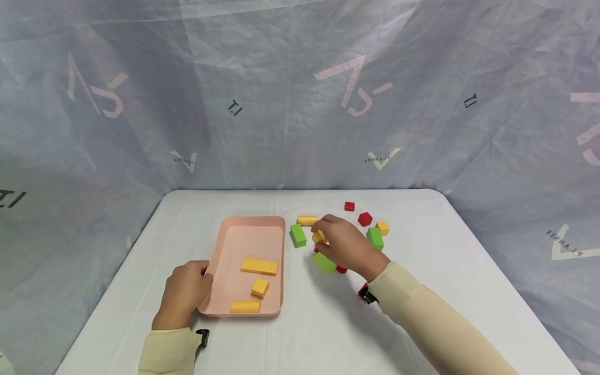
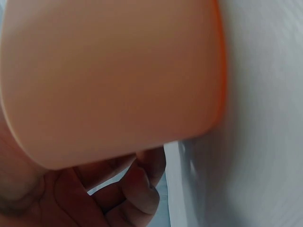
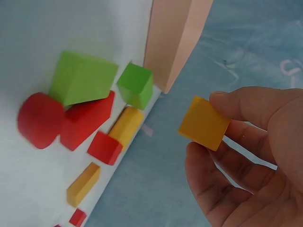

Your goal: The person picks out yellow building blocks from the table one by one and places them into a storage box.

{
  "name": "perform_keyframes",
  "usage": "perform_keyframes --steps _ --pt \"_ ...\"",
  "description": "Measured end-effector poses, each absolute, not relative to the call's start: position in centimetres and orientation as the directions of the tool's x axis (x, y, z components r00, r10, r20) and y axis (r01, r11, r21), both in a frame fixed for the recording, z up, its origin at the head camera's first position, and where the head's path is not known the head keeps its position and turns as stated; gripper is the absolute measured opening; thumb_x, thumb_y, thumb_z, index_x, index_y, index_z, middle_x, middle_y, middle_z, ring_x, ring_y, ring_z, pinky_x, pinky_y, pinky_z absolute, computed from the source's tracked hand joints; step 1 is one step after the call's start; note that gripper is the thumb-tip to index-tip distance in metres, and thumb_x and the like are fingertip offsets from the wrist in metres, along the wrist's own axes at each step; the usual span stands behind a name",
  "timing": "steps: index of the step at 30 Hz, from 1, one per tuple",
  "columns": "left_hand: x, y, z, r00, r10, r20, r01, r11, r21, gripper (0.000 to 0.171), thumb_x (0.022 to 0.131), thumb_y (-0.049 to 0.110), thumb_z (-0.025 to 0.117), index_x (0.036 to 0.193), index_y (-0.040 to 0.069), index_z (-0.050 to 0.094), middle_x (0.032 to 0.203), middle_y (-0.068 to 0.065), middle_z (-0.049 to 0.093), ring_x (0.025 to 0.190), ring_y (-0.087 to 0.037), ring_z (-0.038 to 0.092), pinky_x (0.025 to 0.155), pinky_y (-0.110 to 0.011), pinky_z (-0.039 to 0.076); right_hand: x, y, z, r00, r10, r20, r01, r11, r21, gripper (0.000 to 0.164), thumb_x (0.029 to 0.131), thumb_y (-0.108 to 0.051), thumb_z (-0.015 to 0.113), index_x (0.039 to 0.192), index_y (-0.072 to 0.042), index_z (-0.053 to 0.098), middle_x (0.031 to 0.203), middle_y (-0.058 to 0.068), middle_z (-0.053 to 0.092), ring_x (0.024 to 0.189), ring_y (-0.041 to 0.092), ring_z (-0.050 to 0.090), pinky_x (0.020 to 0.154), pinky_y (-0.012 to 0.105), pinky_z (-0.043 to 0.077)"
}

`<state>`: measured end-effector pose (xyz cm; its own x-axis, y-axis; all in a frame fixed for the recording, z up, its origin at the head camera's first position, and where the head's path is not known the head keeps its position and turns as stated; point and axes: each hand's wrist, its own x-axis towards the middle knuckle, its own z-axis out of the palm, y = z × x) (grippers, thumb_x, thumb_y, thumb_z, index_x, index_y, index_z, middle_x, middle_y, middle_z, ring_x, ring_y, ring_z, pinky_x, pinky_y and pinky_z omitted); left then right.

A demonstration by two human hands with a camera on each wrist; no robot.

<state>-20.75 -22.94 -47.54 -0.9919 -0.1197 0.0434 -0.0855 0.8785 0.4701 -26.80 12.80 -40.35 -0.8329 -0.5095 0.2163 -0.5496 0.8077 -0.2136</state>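
A yellow cube (image 3: 203, 124) is pinched between the thumb and fingers of my right hand (image 1: 346, 244), raised over the scattered blocks. My left hand (image 1: 185, 287) grips the left rim of a pink plastic box (image 1: 250, 239), thumb at the rim. In the left wrist view the box's wall (image 2: 118, 90) hides part of that hand, and curled fingers (image 2: 137, 187) show beyond its edge. Inside the box lie a flat yellow block (image 1: 259, 266), another yellow cube (image 1: 260, 287) and a yellow cylinder (image 1: 245, 307).
Right of the box lie a green block (image 1: 298, 235), a yellow cylinder (image 1: 307, 220), a light green block (image 1: 325, 262) and another green block (image 1: 375, 238). Farther back are a red block (image 1: 349, 206), a red piece (image 1: 365, 219) and a yellow block (image 1: 383, 228). A patterned cloth (image 1: 300, 104) hangs behind.
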Motion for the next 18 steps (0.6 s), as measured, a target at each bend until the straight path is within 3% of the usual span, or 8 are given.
perform_keyframes --steps 7,18 --pt "-20.8 -22.9 -47.6 -0.992 -0.122 0.03 -0.093 0.873 0.478 0.035 0.087 0.01 0.055 0.12 0.001 0.062 0.099 -0.014 0.067 0.072 -0.019 0.055 0.063 -0.041 0.05 -26.9 11.4 -39.7 -0.788 -0.564 0.249 -0.613 0.757 -0.225 0.036 0.079 -0.025 0.077 0.112 -0.019 0.063 0.106 -0.005 0.057 0.088 0.005 0.05 0.078 0.029 0.052" --pt "-20.9 -23.3 -47.6 -0.994 -0.09 0.054 -0.053 0.879 0.473 0.03 0.087 0.009 0.054 0.114 0.003 0.066 0.094 -0.011 0.068 0.071 -0.018 0.055 0.061 -0.041 0.049 -26.8 9.0 -39.9 -0.715 -0.648 0.263 -0.691 0.711 -0.13 0.035 0.078 -0.027 0.077 0.109 -0.018 0.064 0.103 -0.004 0.058 0.084 0.005 0.049 0.073 0.026 0.052"
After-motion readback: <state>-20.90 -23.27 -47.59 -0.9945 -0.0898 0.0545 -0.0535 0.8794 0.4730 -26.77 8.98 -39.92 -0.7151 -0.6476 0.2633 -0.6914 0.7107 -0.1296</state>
